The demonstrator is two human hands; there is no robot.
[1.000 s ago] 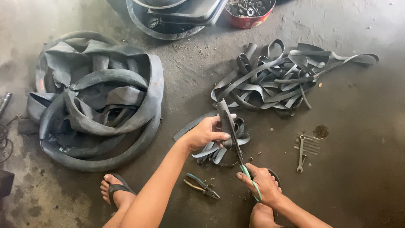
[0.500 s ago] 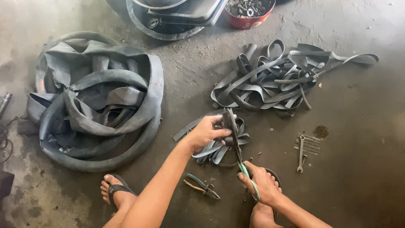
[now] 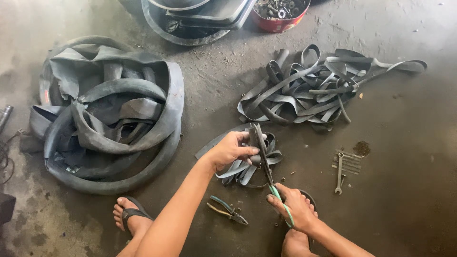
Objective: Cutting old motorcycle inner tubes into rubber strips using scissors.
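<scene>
Cutting rubber strip (image 3: 247, 159) with scissors (image 3: 267, 173).
Blades now further up the strip than before; left hand (image 3: 229, 150) clenched on bundle just beside them, right hand (image 3: 294, 208) gripping green handles.

Your left hand (image 3: 232, 151) grips the bundle of rubber strips (image 3: 252, 162) on the floor (image 3: 404, 190), with the scissors (image 3: 266, 166) in your right hand (image 3: 295, 209) just behind it. The pile of inner tubes (image 3: 107, 119) lies to your left, the heap of strips (image 3: 314, 90) ahead to the right. The pliers (image 3: 227, 210) lie between your arms, the wrench (image 3: 339, 172) to your right.
</scene>
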